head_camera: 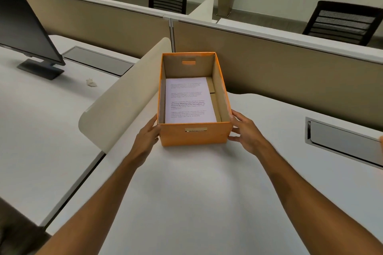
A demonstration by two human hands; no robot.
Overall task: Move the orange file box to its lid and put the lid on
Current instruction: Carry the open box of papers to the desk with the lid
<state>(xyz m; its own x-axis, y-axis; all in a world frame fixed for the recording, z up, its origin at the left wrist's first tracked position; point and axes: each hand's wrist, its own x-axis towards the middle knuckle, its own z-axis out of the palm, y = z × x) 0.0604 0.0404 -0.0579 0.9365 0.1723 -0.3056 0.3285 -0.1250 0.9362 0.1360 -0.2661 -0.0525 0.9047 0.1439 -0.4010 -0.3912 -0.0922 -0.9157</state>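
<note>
The orange file box [194, 136] stands open on the white desk [186, 192], straight ahead of me. A printed white sheet [188, 101] lies flat on its cardboard floor. My left hand [148, 136] presses against the box's near left side. My right hand [244, 130] has its fingers on the near right corner, so the box is held between both hands. No lid sits on the box. An orange sliver [381, 138] shows at the right frame edge; I cannot tell what it is.
A curved cream divider [124, 97] rises just left of the box. A beige partition [290, 72] runs behind it. A metal cable hatch [342, 141] is set into the desk at right. A monitor [24, 33] and crumpled paper [91, 83] are on the left desk.
</note>
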